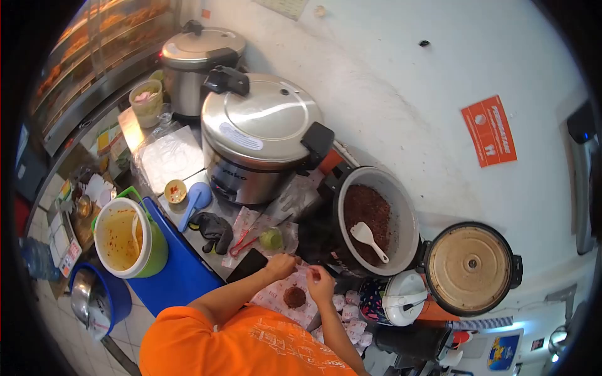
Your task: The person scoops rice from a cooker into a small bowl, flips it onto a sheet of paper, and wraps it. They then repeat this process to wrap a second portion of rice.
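A mound of reddish-brown rice (294, 297) lies on a sheet of printed wrapping paper (268, 299) in front of my orange shirt. At the paper's far edge, my left hand (281, 267) is closed with its fingertips pinched on the sheet. My right hand (321, 284) pinches the same edge a little to the right, fingers bent. Beyond my hands stand a small green cup (271, 238) and red-handled tongs (244, 246). To the right, an open rice cooker (411, 216) holds dark rice with a white rice paddle (369, 240) in it.
Several wrapped paper parcels (356, 329) sit right of my arm. Two lidded cookers stand behind, the nearer one (260, 125) large. A green-and-white bucket (150, 244) rests on a blue lid (179, 269) at left. A black glove (212, 230) lies near a blue paddle (195, 203).
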Demonstrator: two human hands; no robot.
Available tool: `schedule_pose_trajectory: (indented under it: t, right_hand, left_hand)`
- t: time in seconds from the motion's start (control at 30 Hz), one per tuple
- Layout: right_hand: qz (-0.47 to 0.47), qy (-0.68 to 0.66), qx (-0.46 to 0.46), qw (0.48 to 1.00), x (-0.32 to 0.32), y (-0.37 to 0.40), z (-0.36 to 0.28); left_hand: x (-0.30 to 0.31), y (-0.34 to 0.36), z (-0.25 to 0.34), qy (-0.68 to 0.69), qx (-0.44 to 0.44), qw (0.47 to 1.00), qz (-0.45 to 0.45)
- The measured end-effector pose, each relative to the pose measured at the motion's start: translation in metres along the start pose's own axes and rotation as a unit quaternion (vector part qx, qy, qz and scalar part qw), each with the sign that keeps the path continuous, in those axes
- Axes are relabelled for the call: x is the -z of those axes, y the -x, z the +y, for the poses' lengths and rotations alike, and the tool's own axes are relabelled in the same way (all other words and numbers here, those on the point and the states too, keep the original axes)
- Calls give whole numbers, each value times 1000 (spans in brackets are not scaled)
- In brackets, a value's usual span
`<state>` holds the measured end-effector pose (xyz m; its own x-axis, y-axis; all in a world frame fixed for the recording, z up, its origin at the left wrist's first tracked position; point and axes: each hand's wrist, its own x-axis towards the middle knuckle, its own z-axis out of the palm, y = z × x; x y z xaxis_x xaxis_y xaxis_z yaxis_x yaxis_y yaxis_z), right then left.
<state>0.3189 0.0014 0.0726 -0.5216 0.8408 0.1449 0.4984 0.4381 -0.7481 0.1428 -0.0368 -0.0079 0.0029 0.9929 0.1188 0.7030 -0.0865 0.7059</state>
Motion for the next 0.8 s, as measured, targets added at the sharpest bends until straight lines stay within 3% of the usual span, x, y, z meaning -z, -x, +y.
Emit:
schedule_pose_trajectory:
  t: [0.07, 0.17, 0.27, 0.4, 0.47, 0.5, 0.57, 0.63, 0.7, 0.73, 0.8]
  right_hand:
    - [6, 47, -101, 994, 14, 25, 31]
    - [43, 117, -96, 988, 22, 55, 72]
    - [79, 136, -127, 979, 13, 73, 92]
    - [115, 75, -184, 973, 3, 85, 89]
    - [119, 96, -177, 972, -5, 90, 90]
    - [157, 122, -137, 970, -18, 92, 98]
    - [142, 86, -84, 983, 10, 89, 53]
    - [170, 60, -76, 981, 15, 80, 40]
    - [136, 122, 56, 982, 2, 71, 46]
    - [156, 105, 54, 981, -4, 68, 46]
    - [92, 128, 104, 982, -8, 64, 44]
  left_hand:
    - [6, -5, 0, -9, 5, 999, -31]
    - [6, -9, -2, -16, -6, 998, -64]
    - [17, -8, 11, -46, -35, 997, -41]
    - [7, -9, 5, -85, -69, 994, -24]
    - [4, -5, -2, -168, -110, 977, -69]
    - [10, -7, -2, -227, -125, 962, -90]
    - [22, -7, 10, -243, -125, 952, -137]
    - [23, -5, 12, -182, -267, 945, -43]
    - [28, 1, 32, -213, -292, 932, -19]
    - [29, 6, 38, -208, -284, 936, -20]
    - [36, 10, 49, -213, -282, 935, -18]
